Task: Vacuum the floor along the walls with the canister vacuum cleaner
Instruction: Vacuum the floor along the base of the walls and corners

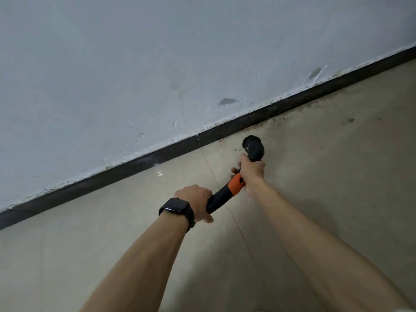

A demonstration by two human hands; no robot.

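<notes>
A black vacuum wand (pixel 219 198) with an orange collar (pixel 236 184) runs from my left hand up to a round black brush nozzle (pixel 253 147). My left hand (pixel 198 202), with a black watch on its wrist, grips the wand's lower end. Further forward, my right hand (pixel 251 173) grips the wand just behind the nozzle. The nozzle is a short way out from the dark baseboard (pixel 258 114), over dusty beige floor tiles (pixel 315 154). The canister itself is out of view.
A pale wall (pixel 157 75) with chipped paint rises above the baseboard and runs diagonally across the view. Brown dirt (pixel 281 119) lies along the baseboard right of the nozzle. The tiles (pixel 90 233) to the left look glossy.
</notes>
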